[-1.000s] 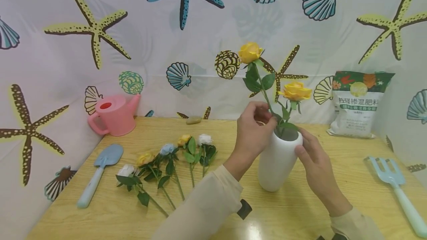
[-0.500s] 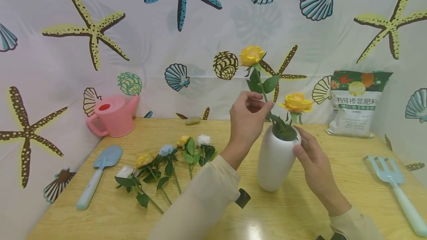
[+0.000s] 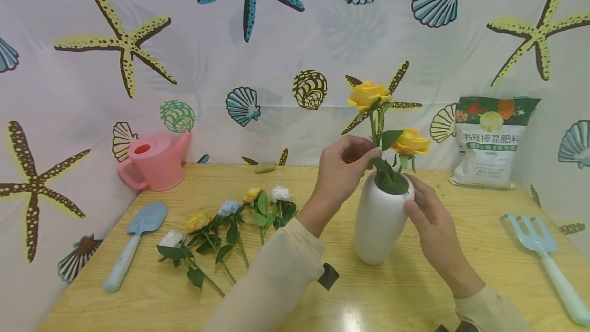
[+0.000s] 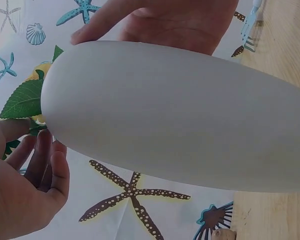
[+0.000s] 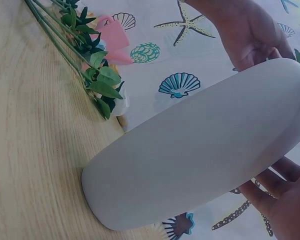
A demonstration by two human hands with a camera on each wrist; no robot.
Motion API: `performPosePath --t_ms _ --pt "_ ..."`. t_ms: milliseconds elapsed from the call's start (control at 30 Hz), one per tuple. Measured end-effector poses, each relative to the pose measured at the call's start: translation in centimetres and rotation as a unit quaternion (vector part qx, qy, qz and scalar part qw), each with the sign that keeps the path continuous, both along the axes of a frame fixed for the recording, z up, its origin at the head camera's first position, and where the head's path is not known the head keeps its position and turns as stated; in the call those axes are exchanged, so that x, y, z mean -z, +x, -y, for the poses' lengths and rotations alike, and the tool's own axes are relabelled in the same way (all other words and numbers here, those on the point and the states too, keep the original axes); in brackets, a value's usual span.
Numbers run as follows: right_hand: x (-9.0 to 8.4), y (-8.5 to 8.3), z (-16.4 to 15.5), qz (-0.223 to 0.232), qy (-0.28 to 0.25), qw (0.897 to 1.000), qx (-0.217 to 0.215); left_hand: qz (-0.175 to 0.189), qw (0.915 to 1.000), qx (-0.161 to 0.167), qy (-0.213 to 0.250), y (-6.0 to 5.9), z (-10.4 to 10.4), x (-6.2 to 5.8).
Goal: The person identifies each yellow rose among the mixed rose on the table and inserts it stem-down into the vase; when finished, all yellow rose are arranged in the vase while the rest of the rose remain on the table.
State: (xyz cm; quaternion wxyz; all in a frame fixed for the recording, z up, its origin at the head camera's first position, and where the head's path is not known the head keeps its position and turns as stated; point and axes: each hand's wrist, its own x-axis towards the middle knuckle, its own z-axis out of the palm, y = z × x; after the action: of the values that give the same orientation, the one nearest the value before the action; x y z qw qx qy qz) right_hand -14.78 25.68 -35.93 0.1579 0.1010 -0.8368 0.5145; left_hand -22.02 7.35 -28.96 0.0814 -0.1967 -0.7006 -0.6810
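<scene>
A white vase stands upright on the wooden table. Two yellow roses are in it: a taller rose and a shorter rose to its right. My left hand pinches the taller rose's stem just above the vase mouth. My right hand grips the vase's right side near the rim, thumb in front. The left wrist view shows the vase, a green leaf and my left hand curled by the mouth. In the right wrist view the vase fills the middle.
Several loose roses lie on the table left of the vase. Farther left lie a blue trowel and a pink watering can. A fertiliser bag leans at the back right, with a blue hand fork near the right edge.
The taller rose has sunk lower into the vase and its head has swung right, standing more upright. My left hand stayed on its stem; the right hand kept hold of the vase.
</scene>
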Motion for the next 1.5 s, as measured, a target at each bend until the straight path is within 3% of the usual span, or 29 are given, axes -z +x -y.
performPosePath --t_ms 233,500,1033,1233,1500 --pt "-0.1 0.1 0.0 -0.001 0.002 1.000 0.009 0.023 0.9994 0.022 0.009 -0.3 -0.1 -0.7" --pt "-0.1 0.0 0.1 0.004 -0.003 1.000 0.001 0.065 0.9974 0.032 -0.003 -0.3 0.2 0.3" --pt "0.1 0.0 0.1 0.013 -0.006 1.000 0.003 0.071 0.9960 0.053 -0.011 -0.2 1.1 1.2" --pt "0.1 0.0 0.1 0.007 -0.002 1.000 0.006 0.061 0.9964 0.056 0.019 -0.1 3.1 1.6" --pt "0.1 0.0 0.1 0.014 -0.005 1.000 0.003 0.050 0.9965 -0.002 0.067 1.3 8.2 2.9"
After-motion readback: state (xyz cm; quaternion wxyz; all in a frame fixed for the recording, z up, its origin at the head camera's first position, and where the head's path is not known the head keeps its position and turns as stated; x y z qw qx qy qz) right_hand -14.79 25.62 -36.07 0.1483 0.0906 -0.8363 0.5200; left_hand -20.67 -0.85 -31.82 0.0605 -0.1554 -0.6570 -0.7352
